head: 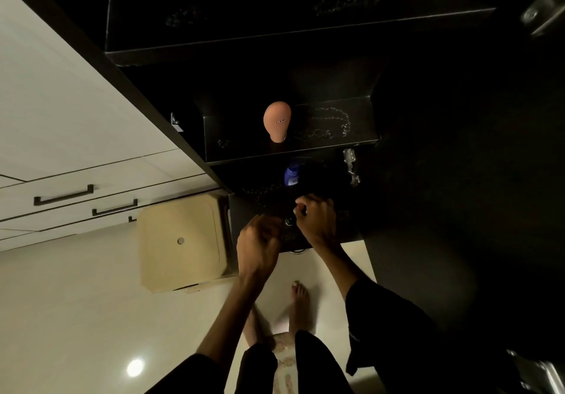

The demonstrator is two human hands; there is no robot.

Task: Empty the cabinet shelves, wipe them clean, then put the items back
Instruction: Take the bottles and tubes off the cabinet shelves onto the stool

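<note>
The small dark item [289, 221] sat at the front of the lowest black shelf [342, 234], pinched between curled fingers of the left hand [258, 248] and right hand [316, 217]; too dark to identify, but it looked light and hard, best gripped round its body. Behind stood a glossy blue bottle [291, 175], probably slippery, and above it a smooth, egg-shaped terracotta-coloured thing [277, 121] on a dusty-looking matte shelf [360, 118].
</note>
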